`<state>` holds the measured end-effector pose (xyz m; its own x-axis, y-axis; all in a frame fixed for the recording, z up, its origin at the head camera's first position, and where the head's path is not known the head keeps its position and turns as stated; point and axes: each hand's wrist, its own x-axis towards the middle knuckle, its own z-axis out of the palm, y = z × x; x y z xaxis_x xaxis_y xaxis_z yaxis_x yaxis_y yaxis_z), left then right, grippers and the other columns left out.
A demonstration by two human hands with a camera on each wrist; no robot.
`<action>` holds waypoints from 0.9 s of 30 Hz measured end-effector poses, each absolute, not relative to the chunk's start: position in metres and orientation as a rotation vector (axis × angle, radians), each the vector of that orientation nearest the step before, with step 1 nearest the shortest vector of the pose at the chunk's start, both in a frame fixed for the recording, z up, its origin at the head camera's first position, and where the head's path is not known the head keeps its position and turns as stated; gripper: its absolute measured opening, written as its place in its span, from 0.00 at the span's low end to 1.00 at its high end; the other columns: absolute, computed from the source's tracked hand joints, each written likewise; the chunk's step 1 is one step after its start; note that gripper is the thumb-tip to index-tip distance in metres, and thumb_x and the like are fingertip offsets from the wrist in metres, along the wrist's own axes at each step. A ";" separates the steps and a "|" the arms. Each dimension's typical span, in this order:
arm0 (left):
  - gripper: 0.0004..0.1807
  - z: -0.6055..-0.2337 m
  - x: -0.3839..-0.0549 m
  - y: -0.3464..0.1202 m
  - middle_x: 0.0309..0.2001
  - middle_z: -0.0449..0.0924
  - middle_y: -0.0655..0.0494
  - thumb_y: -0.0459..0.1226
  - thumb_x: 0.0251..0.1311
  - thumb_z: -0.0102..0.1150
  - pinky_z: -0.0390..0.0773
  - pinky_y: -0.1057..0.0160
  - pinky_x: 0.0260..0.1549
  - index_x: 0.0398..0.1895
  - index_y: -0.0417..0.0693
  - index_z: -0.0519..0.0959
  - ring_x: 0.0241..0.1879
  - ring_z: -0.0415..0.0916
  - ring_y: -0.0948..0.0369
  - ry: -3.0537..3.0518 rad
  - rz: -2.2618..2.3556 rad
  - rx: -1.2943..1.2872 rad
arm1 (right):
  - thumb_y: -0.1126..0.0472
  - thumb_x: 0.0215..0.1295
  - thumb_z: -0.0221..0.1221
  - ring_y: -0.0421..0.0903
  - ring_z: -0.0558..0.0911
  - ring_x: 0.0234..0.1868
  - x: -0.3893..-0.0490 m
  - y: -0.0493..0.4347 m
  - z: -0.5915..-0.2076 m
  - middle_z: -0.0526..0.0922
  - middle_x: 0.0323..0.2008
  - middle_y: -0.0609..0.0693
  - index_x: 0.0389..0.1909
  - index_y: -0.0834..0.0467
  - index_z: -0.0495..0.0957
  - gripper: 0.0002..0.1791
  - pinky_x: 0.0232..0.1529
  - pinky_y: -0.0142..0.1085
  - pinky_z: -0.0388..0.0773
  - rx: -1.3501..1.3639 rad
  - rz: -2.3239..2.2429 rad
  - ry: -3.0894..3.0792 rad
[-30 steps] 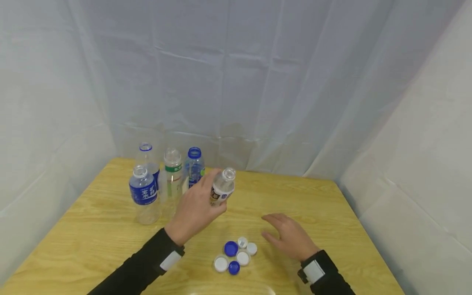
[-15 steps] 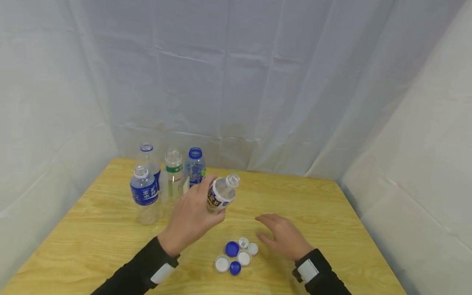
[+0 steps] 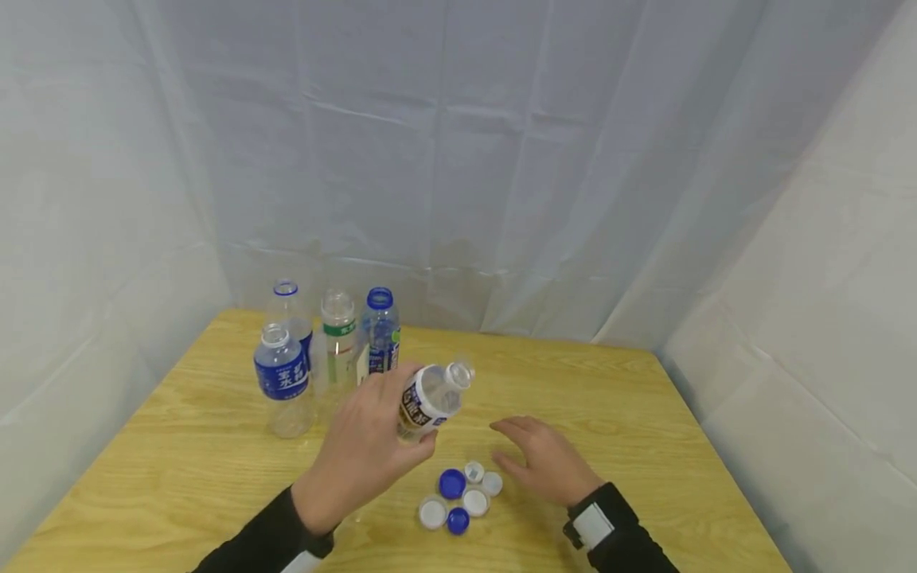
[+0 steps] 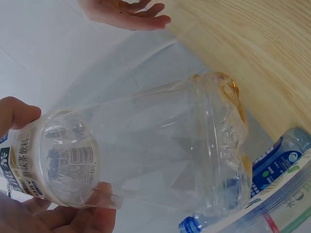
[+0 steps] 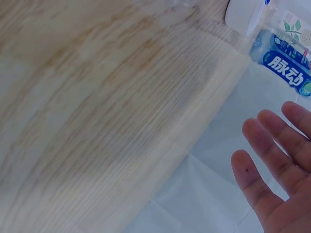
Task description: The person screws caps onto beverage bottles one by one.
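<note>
My left hand [image 3: 368, 446] grips a clear plastic bottle [image 3: 427, 400] round its white-and-dark label, the uncapped neck tilted to the right. In the left wrist view the bottle [image 4: 146, 145] looks see-through, its ridged base pointing away from the fingers. To the right, my right hand [image 3: 548, 460] hovers over the table with relaxed fingers and nothing in them. Just left of it lie several bottle caps: a larger blue cap [image 3: 452, 484], a smaller blue cap [image 3: 458, 521], and white ones such as this white cap [image 3: 433, 513].
Several uncapped bottles stand at the table's back left: a blue-labelled bottle [image 3: 282, 380], a green-banded bottle [image 3: 339, 334] and a blue-necked bottle [image 3: 380, 326] among them. Pale sheeting [image 3: 501, 159] walls the wooden table [image 3: 179, 477] at the back and sides.
My left hand has drawn the bottle slightly down towards me and tipped its neck further right. The right hand has shifted a little left, closer to the caps.
</note>
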<state>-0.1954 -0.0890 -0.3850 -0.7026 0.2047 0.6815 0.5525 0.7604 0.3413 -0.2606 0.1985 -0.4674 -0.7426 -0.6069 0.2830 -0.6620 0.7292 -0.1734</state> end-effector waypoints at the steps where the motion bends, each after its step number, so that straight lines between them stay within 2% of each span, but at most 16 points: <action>1: 0.45 -0.385 -0.194 -0.089 0.46 0.82 0.54 0.45 0.39 0.79 0.81 0.61 0.36 0.65 0.48 0.69 0.41 0.78 0.60 -2.315 -0.707 -0.575 | 0.49 0.68 0.63 0.49 0.82 0.57 -0.261 0.198 -0.468 0.83 0.58 0.51 0.61 0.53 0.79 0.24 0.56 0.46 0.82 1.016 0.394 -2.725; 8: 0.46 -0.386 -0.181 -0.091 0.49 0.82 0.56 0.47 0.39 0.79 0.82 0.58 0.40 0.66 0.51 0.70 0.45 0.78 0.61 -2.336 -0.701 -0.614 | 0.47 0.70 0.60 0.49 0.81 0.60 -0.262 0.194 -0.471 0.82 0.59 0.51 0.63 0.52 0.78 0.24 0.59 0.45 0.80 1.038 0.389 -2.760; 13: 0.45 -0.385 -0.173 -0.090 0.48 0.82 0.58 0.48 0.39 0.79 0.81 0.60 0.40 0.66 0.53 0.70 0.45 0.78 0.62 -2.347 -0.701 -0.620 | 0.47 0.71 0.59 0.49 0.81 0.60 -0.260 0.189 -0.470 0.82 0.60 0.50 0.63 0.52 0.78 0.24 0.60 0.46 0.79 1.035 0.407 -2.798; 21: 0.46 -0.383 -0.161 -0.090 0.54 0.79 0.57 0.47 0.40 0.78 0.82 0.57 0.42 0.67 0.52 0.70 0.49 0.76 0.61 -2.325 -0.691 -0.660 | 0.47 0.70 0.60 0.48 0.82 0.59 -0.261 0.185 -0.473 0.82 0.59 0.51 0.63 0.53 0.78 0.24 0.59 0.45 0.80 1.065 0.412 -2.823; 27: 0.46 -0.382 -0.155 -0.091 0.53 0.78 0.57 0.48 0.40 0.77 0.82 0.57 0.44 0.67 0.51 0.70 0.50 0.76 0.62 -2.320 -0.673 -0.698 | 0.49 0.68 0.63 0.47 0.82 0.58 -0.263 0.182 -0.475 0.83 0.59 0.51 0.62 0.53 0.78 0.24 0.59 0.45 0.80 1.119 0.411 -2.800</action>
